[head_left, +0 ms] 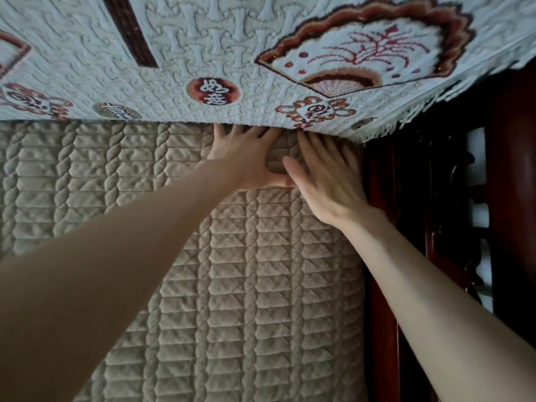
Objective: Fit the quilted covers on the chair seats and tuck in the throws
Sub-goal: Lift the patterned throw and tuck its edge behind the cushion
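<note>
A beige quilted cover point(237, 285) with a braided stitch pattern lies over the seat and fills the lower view. Above it hangs a pale blue throw point(203, 47) with red fan and knot motifs and a white fringe at its right end. My left hand point(246, 158) lies flat on the cover with straight fingers, its fingertips hidden under the throw's lower edge. My right hand point(324, 181) presses flat beside it, fingers also reaching under that edge. A small fold of the cover bulges between the two hands.
A dark red carved wooden armrest point(435, 227) runs along the right side of the seat, close to my right forearm. The throw's fringe point(406, 117) hangs over the armrest's far end.
</note>
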Demonstrator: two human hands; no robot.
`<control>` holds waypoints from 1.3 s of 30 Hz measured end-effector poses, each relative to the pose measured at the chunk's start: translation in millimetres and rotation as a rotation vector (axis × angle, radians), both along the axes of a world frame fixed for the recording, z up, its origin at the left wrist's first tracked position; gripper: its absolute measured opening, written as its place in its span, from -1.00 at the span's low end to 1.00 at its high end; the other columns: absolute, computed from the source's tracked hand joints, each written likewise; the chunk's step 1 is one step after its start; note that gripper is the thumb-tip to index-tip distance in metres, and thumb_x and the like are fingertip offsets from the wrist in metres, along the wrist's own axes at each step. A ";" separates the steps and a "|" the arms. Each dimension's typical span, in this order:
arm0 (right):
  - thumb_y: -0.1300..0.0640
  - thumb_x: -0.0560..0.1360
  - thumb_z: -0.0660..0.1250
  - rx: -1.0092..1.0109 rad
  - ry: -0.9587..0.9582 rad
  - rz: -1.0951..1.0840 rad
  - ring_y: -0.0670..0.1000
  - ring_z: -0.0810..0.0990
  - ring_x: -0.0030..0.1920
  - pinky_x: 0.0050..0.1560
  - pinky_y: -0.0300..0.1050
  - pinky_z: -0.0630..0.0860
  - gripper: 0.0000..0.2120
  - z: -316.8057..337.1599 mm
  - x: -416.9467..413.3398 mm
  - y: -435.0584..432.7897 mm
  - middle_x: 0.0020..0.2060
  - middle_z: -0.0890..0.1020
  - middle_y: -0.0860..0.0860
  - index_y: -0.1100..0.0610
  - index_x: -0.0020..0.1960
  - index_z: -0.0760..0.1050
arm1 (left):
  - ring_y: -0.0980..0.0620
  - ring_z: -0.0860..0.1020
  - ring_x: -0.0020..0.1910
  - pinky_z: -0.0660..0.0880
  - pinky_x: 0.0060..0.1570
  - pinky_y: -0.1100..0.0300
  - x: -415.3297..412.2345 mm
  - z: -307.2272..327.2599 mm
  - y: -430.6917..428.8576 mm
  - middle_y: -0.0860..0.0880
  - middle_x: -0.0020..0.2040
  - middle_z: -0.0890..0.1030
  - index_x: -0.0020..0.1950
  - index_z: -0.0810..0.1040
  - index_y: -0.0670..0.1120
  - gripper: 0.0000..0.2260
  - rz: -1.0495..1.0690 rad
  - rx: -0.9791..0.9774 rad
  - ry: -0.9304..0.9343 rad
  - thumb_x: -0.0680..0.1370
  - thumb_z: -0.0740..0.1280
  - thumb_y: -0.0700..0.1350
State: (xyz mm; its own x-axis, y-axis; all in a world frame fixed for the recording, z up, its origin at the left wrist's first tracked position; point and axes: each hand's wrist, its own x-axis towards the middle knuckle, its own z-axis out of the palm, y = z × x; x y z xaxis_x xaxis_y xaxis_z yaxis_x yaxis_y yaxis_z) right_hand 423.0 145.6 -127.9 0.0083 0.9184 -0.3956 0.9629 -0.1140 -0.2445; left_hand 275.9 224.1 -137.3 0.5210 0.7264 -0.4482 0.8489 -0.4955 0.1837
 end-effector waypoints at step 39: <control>-0.29 0.59 -0.14 -0.037 -0.146 -0.039 0.24 -0.38 0.50 0.42 0.33 -0.33 -0.31 -11.0 -150.3 -28.8 0.54 -0.34 0.02 0.00 0.57 -0.29 | -0.06 -0.05 0.57 -0.17 0.44 -0.30 -240.1 -26.8 -144.0 -0.05 0.60 0.01 0.59 -0.03 0.04 -0.32 0.199 0.202 -0.099 0.55 -0.11 0.36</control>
